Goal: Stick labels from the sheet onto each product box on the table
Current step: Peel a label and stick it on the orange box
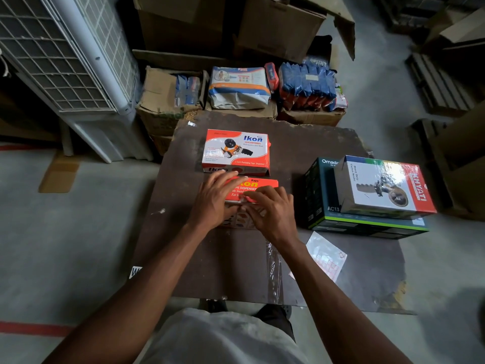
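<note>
Both my hands are on the near Ikon box (256,186), an orange tape-dispenser carton lying flat on the dark tabletop (231,261). My left hand (214,199) lies over its left half, fingers (227,177) fairly straight and spread, pressing down on the top. My right hand (273,212) sits on the box's near edge with the fingers (262,191) bent, tips down on the carton by a small pale strip; I cannot tell whether they pinch a label or only press it.

Just behind this box, almost touching it, lies a second Ikon box (236,151), face up. To my right a white and red Khyati box (383,186) rests on top of a dark Omada box (319,195); that stack stands well apart from the two Ikon cartons. The label sheet (326,256) lies flat on the tabletop near my right forearm, in front of the stack, with rows of small pinkish labels on it.

Beyond the far edge of the tabletop are cardboard cartons (162,106) holding blue packets (307,85), and at the far left a white cooler (68,53) stands on the floor.
</note>
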The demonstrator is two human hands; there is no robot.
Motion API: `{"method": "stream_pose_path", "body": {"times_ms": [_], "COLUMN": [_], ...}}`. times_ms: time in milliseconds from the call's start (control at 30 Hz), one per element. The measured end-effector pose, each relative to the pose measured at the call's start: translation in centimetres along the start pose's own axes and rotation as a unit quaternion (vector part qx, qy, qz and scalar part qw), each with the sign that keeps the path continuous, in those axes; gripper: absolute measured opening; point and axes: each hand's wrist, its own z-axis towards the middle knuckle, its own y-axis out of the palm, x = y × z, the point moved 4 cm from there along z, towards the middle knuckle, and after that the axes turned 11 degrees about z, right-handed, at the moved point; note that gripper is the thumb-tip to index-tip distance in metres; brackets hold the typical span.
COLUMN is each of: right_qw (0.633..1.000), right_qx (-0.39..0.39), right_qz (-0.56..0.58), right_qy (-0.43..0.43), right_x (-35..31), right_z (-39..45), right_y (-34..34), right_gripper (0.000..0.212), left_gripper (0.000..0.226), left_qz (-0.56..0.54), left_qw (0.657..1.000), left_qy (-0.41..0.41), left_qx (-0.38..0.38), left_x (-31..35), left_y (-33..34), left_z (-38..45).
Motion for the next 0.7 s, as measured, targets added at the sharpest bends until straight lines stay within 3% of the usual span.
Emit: {"method": "stream_pose_path", "body": {"times_ms": [167,500,700], "right_qw": [1.0,0.999,1.0], "right_qx": [-0.013,-0.025,-0.019], "right_qz": [-0.01,-0.02,-0.019], "right_qy": [0.016,0.009,0.001], "right_x": [0.0,0.0,0.1], "right_z": [0.2,0.2,-0.2], "right_y": [0.2,-0.1,0.1], "right_gripper": [0.046,0.056,0.042], "left_gripper": [0.094,0.093,0.088], "left_qz": [0.1,0.085,0.079], "left_qw": [0.995,0.995,0.996], "left_qy": [0.011,0.019,0.028], "left_qx": [-0.025,-0.04,-0.016], "left_x": [0.5,0.0,-0.2], "left_y": [-0.7,-0.5,-0.6], "left_z": [0.3,1.8,1.6]}}
